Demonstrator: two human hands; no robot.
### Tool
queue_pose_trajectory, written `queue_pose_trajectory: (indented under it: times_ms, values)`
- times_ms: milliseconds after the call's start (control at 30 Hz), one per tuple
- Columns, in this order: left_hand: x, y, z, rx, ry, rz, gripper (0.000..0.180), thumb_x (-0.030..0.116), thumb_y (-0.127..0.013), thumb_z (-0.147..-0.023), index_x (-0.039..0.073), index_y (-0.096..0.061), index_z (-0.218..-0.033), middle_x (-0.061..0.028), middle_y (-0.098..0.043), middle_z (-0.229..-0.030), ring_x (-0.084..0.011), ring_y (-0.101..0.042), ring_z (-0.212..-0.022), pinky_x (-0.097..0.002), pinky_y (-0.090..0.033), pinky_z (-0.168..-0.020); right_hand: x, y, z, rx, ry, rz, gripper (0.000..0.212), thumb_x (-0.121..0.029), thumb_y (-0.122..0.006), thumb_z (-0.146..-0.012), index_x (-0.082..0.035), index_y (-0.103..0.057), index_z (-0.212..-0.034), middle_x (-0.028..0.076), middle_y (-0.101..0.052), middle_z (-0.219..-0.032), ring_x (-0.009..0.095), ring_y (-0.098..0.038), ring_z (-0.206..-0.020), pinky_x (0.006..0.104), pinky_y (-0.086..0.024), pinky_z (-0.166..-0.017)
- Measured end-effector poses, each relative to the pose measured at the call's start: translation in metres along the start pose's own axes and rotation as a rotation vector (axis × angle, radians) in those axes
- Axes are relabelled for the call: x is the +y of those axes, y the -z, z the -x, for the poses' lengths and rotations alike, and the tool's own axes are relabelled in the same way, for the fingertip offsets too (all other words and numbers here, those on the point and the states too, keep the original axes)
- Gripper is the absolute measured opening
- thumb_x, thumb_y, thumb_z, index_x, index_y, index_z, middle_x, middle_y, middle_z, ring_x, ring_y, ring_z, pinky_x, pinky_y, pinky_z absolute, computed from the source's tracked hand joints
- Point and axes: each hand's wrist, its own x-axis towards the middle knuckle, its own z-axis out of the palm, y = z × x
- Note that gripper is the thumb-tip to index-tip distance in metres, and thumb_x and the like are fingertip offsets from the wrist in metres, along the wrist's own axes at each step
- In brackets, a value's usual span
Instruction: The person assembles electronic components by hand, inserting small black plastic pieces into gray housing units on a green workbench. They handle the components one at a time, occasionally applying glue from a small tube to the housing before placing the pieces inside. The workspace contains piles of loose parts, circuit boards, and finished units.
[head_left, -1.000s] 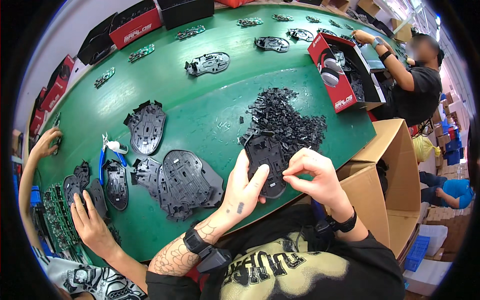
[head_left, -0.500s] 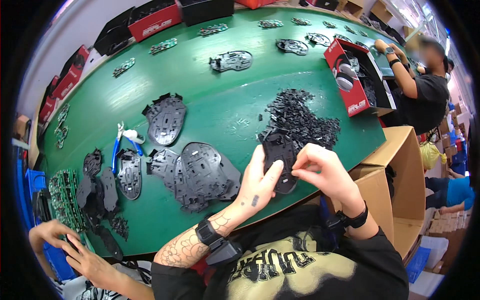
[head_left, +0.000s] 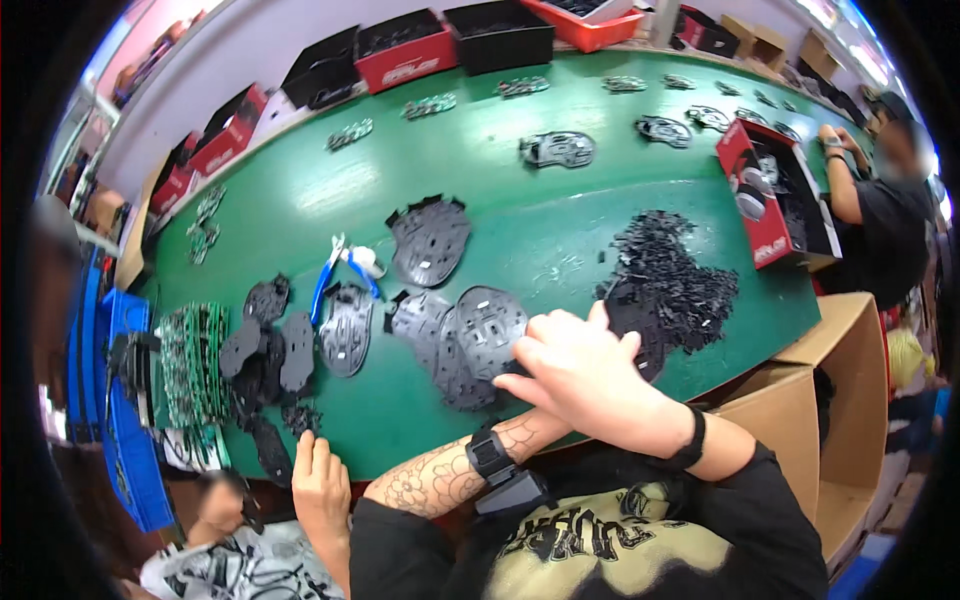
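My left hand (head_left: 628, 347) is largely hidden under the right; its visible fingertips rest at a black plastic mouse base (head_left: 648, 345), gripped beside the heap of small black plastic parts (head_left: 690, 285). My right hand (head_left: 590, 385) crosses over the left wrist, thumb and fingers apart. Its fingertips reach the right edge of another mouse base (head_left: 490, 325), which lies on top of several stacked ones (head_left: 455, 375). Whether they touch it is unclear. More mouse bases lie farther off (head_left: 430, 240) and to the left (head_left: 347, 330).
Blue-handled cutters (head_left: 325, 285) and a small white bottle (head_left: 367, 262) lie left of centre. Green circuit boards (head_left: 195, 365) are stacked far left. A red box (head_left: 755, 205) and an open carton (head_left: 785, 420) stand right. A co-worker's hand (head_left: 322, 490) is at the near left edge.
My right hand has swung left across my left wrist, from beside the held mouse base to the stacked ones. The view has shifted left. The co-worker's hand at left has moved to the table edge.
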Motion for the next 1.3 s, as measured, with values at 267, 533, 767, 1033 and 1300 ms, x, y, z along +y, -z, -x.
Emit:
queue_pose_trajectory:
  times_ms: [267,533,767,1033,1300]
  values:
    - [0.001,0.006,-0.002,-0.09,0.091,0.275,0.043,0.018,-0.052,-0.09,0.0,-0.044,-0.129,-0.0094,-0.06,-0.113,-0.018,-0.058,-0.096,-0.0334,-0.049,-0.084,0.01,-0.035,-0.001,-0.054,-0.024,0.081,0.021,-0.021,-0.069,-0.077,-0.006,-0.064,-0.091,0.006,-0.056,-0.084,0.025,-0.056,-0.085,0.0417,-0.044,-0.085]
    - [0.013,0.003,-0.01,-0.211,0.342,1.199,0.041,0.014,-0.049,-0.089,-0.001,-0.047,-0.127,-0.0109,-0.059,-0.116,-0.0177,-0.057,-0.105,-0.0311,-0.045,-0.094,0.075,0.075,0.056,0.401,0.181,-0.347,0.026,0.002,-0.075,-0.066,-0.004,-0.067,-0.09,0.006,-0.066,-0.088,0.024,-0.063,-0.08,0.0349,-0.052,-0.072]
    - [0.021,-0.004,-0.03,-0.24,0.37,1.009,0.045,0.017,-0.054,-0.091,-0.001,-0.043,-0.13,-0.011,-0.055,-0.123,-0.0179,-0.054,-0.113,-0.0325,-0.044,-0.098,0.105,0.068,0.089,0.258,0.091,-0.299,0.029,0.0,-0.075,-0.068,-0.003,-0.067,-0.096,0.006,-0.063,-0.091,0.026,-0.061,-0.084,0.0358,-0.051,-0.074]
    - [0.024,-0.002,-0.026,-0.233,0.301,0.72,0.065,0.006,-0.072,-0.08,0.0,-0.039,-0.136,-0.0109,-0.054,-0.128,-0.019,-0.054,-0.116,-0.0346,-0.042,-0.101,0.118,0.06,0.094,0.554,-0.276,-0.379,0.026,-0.005,-0.074,-0.076,-0.002,-0.069,-0.101,0.009,-0.068,-0.095,0.02,-0.064,-0.082,0.032,-0.052,-0.075]
    - [0.023,-0.005,-0.028,-0.135,0.305,0.812,0.052,0.009,-0.061,-0.089,-0.003,-0.04,-0.135,-0.0116,-0.058,-0.123,-0.019,-0.058,-0.11,-0.0341,-0.044,-0.099,0.205,0.03,0.149,0.63,-0.898,-0.292,0.013,-0.008,-0.076,-0.075,-0.001,-0.074,-0.086,0.008,-0.069,-0.078,0.013,-0.064,-0.068,0.0253,-0.05,-0.063]
